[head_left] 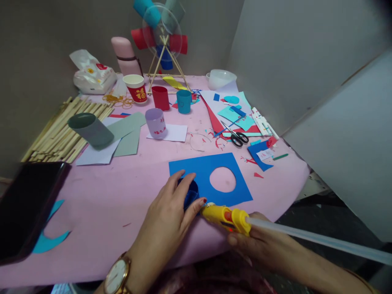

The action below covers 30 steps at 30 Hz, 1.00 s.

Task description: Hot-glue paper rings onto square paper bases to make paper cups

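Note:
My left hand [171,212] is closed around a small blue paper cup [190,194] lying at the near edge of the pink table. My right hand [260,243] grips a yellow glue gun [225,216] with a long clear glue stick [318,241] sticking out of its back. The gun's nozzle touches the blue cup next to my left thumb. Under the cup lies a blue paper sheet [199,171] with a round hole [222,179] cut out of it.
Several paper cups [161,98] stand further back, with a grey cup [90,128] lying on its side. Black scissors [237,136] rest on coloured paper at the right. A cup-and-stick wheel model [162,30], bamboo sticks [58,130] and a dark phone [24,204] are around.

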{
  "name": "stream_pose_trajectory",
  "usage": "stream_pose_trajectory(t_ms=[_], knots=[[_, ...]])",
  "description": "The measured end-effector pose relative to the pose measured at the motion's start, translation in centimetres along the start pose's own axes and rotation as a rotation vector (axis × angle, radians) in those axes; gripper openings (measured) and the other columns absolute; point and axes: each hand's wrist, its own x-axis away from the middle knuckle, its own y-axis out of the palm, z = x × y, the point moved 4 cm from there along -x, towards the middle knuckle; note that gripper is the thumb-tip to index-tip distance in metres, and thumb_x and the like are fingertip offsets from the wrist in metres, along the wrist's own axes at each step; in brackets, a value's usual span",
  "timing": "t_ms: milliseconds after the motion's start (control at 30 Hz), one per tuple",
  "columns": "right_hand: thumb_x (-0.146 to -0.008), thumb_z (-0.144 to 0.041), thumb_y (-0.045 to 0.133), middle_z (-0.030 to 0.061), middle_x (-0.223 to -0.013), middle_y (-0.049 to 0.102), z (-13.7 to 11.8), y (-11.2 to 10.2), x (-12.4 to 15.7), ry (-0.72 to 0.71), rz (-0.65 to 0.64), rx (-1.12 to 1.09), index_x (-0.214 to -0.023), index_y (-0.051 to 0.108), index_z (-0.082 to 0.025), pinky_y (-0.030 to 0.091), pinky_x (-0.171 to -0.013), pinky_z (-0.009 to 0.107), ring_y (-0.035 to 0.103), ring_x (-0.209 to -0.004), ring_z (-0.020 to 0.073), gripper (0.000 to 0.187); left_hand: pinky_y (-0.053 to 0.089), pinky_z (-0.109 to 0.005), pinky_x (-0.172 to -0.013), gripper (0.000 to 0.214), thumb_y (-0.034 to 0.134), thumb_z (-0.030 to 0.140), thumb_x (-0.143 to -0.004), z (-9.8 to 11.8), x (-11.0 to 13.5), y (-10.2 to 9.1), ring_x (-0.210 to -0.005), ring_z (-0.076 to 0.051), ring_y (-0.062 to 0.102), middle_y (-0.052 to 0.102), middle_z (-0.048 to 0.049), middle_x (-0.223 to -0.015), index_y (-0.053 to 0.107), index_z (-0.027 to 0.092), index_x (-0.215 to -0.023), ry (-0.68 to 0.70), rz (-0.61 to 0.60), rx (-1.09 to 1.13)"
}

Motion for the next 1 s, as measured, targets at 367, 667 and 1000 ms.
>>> stream_pose_trajectory(t_ms=[367,667,1000], knots=[[-0.087,-0.067,0.043,-0.0035,-0.059,0.049,2.3,-0.4,0.0,0.1,0.027,-0.334,-0.076,0.055,-0.021,0.035,-0.047,0.024,0.044,-0.049,0.0122,0.049,0.052,-0.049,-0.094,0.049,0.032,0.05,-0.1,0.5,0.1,-0.1,-0.122,-0.03,0.054,0.05,-0.0178,-0.135,0.04,0.017,-0.136,0.061,-0.004,-0.095],[-0.082,-0.077,0.038,-0.004,-0.053,0.046,3.6,-0.9,-0.8,0.115,0.089,-0.527,-0.061,0.048,-0.02,0.034,-0.044,0.021,0.043,-0.044,0.0096,0.061,0.059,-0.048,-0.082,0.04,0.024,0.04,-0.102,0.9,0.1,0.2,-0.111,-0.032,0.063,0.055,-0.0191,-0.13,0.042,0.018,-0.131,0.146,0.044,-0.299],[-0.084,-0.074,0.037,-0.0038,-0.058,0.048,3.6,-1.4,-0.8,0.124,0.09,-0.604,-0.066,0.048,-0.02,0.034,-0.044,0.021,0.043,-0.047,0.0093,0.058,0.06,-0.044,-0.081,0.038,0.022,0.041,-0.102,0.5,0.4,0.7,-0.111,-0.03,0.063,0.055,-0.0166,-0.132,0.039,0.022,-0.131,0.129,0.027,-0.395]])
